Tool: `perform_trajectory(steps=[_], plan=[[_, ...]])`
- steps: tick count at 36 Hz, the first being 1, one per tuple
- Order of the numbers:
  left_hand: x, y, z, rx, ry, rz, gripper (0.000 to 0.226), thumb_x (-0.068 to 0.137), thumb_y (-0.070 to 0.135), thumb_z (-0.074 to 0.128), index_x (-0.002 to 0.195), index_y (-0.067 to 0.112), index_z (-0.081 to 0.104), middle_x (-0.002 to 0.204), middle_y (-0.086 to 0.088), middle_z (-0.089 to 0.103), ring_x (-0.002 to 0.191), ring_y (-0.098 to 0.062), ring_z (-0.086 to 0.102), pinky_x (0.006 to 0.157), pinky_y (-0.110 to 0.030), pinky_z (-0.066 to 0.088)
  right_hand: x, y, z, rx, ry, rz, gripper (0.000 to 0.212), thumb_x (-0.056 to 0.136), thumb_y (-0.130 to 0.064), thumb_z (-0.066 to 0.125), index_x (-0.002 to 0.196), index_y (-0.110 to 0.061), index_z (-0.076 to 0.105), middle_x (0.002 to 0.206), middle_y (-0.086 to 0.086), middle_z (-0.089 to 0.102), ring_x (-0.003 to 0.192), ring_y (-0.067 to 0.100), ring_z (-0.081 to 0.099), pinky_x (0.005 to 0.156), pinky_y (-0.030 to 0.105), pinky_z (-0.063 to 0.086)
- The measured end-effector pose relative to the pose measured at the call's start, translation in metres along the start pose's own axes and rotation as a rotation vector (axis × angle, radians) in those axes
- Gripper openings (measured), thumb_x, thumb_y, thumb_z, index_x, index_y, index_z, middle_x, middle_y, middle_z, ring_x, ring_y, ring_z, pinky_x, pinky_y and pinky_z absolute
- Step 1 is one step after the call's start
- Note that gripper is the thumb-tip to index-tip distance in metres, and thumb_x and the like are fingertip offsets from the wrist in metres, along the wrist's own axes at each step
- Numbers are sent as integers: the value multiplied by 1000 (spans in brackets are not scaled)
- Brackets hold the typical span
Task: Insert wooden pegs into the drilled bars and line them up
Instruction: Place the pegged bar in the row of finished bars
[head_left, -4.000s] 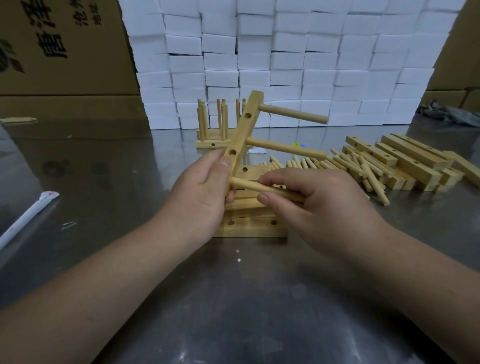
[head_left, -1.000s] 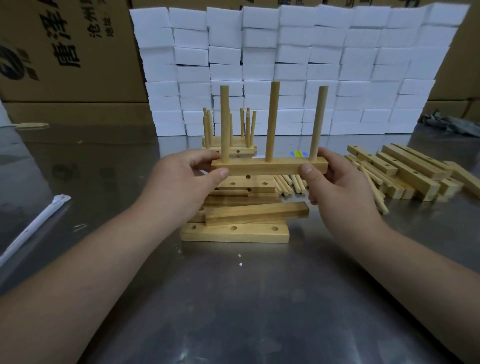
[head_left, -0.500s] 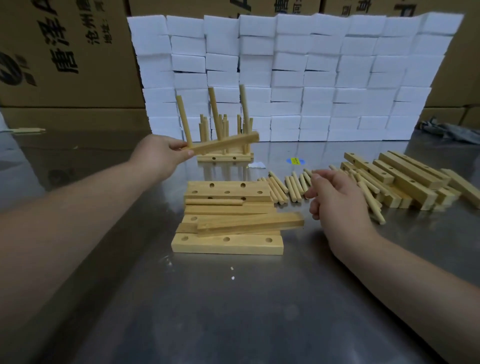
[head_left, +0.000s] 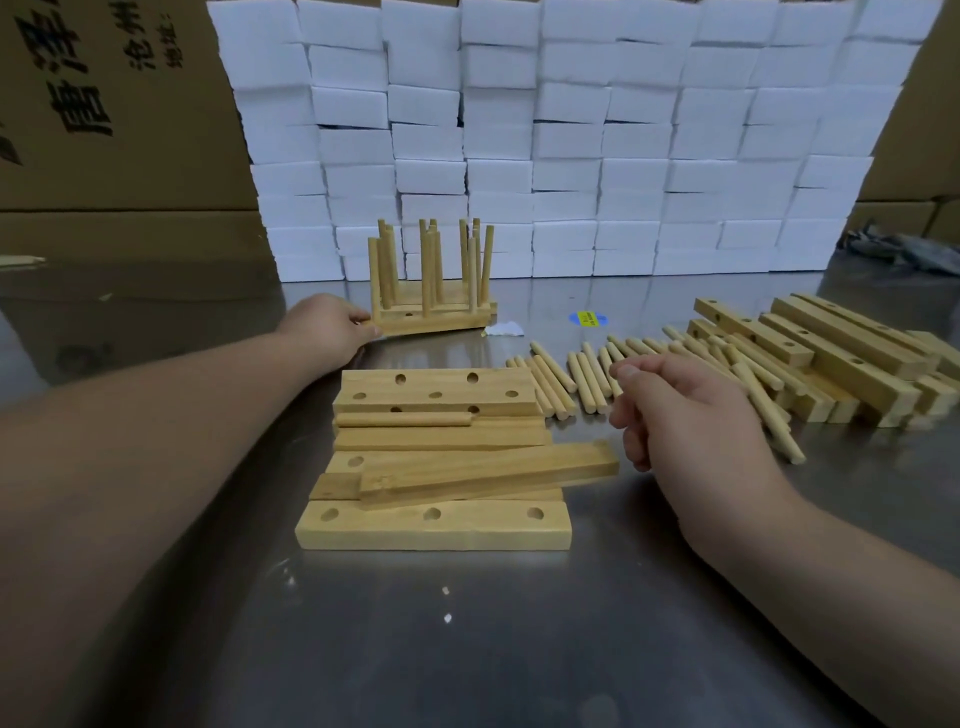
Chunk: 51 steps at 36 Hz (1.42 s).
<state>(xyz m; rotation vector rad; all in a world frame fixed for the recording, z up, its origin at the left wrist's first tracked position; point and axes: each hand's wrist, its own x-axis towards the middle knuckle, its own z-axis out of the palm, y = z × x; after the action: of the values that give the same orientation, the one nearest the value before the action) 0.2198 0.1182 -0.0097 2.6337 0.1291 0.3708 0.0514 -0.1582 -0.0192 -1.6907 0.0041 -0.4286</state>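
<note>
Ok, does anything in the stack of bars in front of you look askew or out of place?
Yes. The top bar lies skewed across the near stack, right end overhanging. One loose peg lies flat on the bars, not in a hole. The left hand grips the pegged bar behind.

Packing storeroom: steel table (head_left: 467, 649), stacked white boxes (head_left: 571, 130), printed cartons (head_left: 104, 104).
</note>
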Motion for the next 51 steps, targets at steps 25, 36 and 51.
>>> perform_trajectory(steps=[25,36,51], plan=[[24,16,16,170,-21,-10,47,88,50,53,114,12,59,89,-3,63,84,-22,59,70,-33,47,-2,-2,0,-37,-36,30,18,86,-21,53,72,-17,64,54,-5,56,46,12,42,47,29,36],[6,33,6,150,86,-33,40,90,47,51,103,10,54,80,-3,60,72,-20,56,58,-31,40,-1,-2,1,-23,-44,32,21,85,-19,54,67,-22,65,53,-6,56,43,10,42,48,28,35],[-160,95,-61,-214,49,258,22,90,30,51,78,25,68,82,8,67,59,-5,56,51,-19,42,-5,-8,4,-70,14,23,23,86,-17,52,66,-20,61,49,-11,54,48,10,43,53,26,34]])
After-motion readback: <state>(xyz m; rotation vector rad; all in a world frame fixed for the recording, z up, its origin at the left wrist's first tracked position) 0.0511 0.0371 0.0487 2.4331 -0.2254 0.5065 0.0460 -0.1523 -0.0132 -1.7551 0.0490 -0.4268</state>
